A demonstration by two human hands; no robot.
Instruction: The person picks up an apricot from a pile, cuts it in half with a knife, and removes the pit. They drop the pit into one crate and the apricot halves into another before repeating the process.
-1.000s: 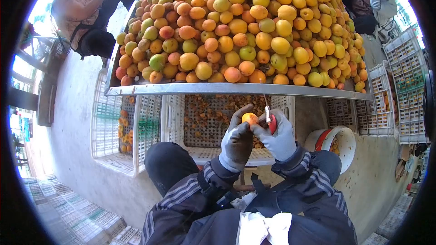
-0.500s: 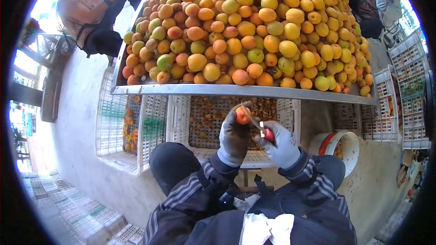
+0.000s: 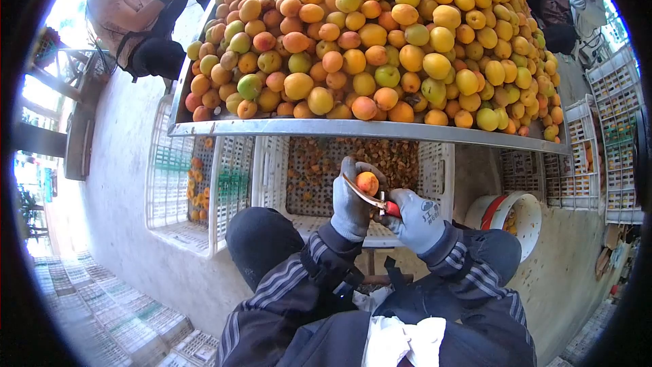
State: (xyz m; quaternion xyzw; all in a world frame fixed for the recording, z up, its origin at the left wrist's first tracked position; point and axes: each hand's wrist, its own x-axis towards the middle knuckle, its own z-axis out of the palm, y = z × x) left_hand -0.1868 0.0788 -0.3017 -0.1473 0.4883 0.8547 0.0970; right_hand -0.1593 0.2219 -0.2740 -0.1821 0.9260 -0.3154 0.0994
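My gloved left hand is closed around an orange apricot, holding it up over the crate in front of my knees. In my right hand, also gloved, is a red-handled cutting tool with a curved metal blade. That blade reaches left across the near side of the apricot, against it in this view. Below both hands, a white plastic crate contains apricot pieces and brown scraps. Just beyond it, a metal-edged table is heaped with whole apricots.
Another white crate with apricot halves stands left. A white bucket with a red band sits by my right knee. Stacked crates line the right side. One person sits at upper left, another at upper right.
The apricot has moved slightly down and right with my left hand. The tool has turned, its curved blade now lying lower across the fruit. My view has shifted slightly.
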